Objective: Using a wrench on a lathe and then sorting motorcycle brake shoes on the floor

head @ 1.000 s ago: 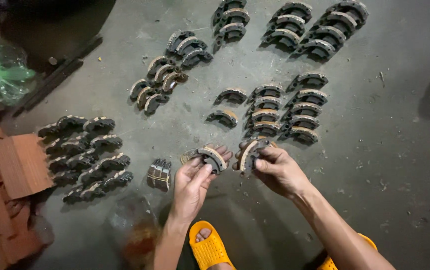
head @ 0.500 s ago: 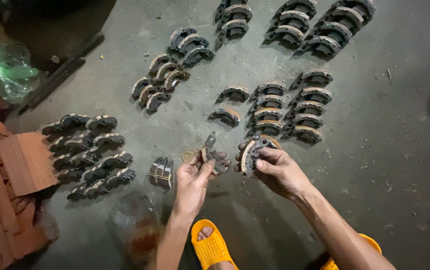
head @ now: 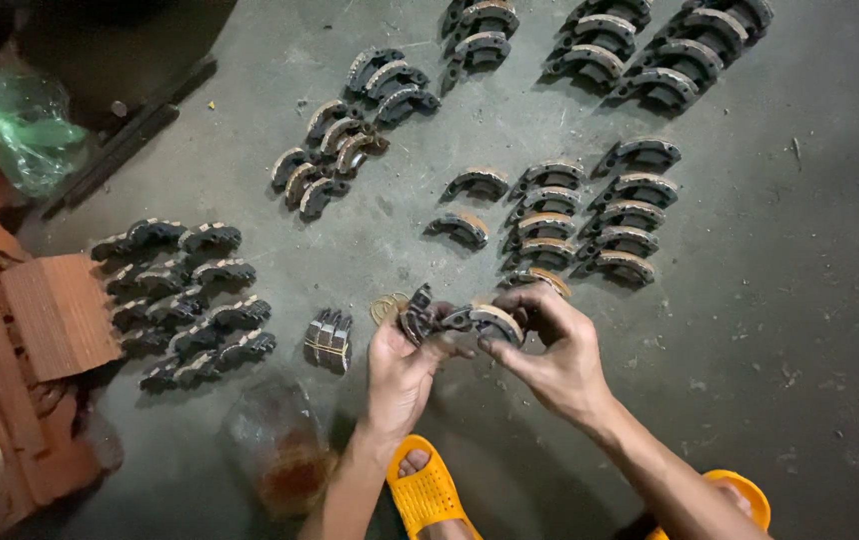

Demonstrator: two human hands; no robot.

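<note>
Left hand: your left hand (head: 402, 372) is closed around a dark curved brake shoe (head: 418, 313), fingers wrapped about its lower end so the piece stands tilted above your palm.
Right hand: your right hand (head: 548, 350) pinches a second brake shoe (head: 493, 321) with a pale lining, thumb below and fingers curled over the top.
Where the pieces are: both shoes sit between your hands, raised off the concrete floor (head: 770, 330), their near ends touching or all but touching; I cannot tell which.
What changed: a second ago you held the two shoes apart, each facing up. Half a second ago the left one had turned on edge. Now they have come together end to end, so you seem to be mating or comparing them as a pair.
Laid-out stock: rows of brake shoes (head: 590, 215) lie just beyond your right hand, another block of dark shoes (head: 185, 300) lies to your left, and a small upright stack (head: 329, 338) stands near your left hand.
Packages: a green plastic bag (head: 30, 130) sits at the upper left, a brown carton (head: 55, 315) at the left edge, and a clear plastic bag (head: 280, 445) with brownish contents lies beside your left forearm. No labels are readable.
Feet: orange sandals (head: 428, 492) show below your arms.
</note>
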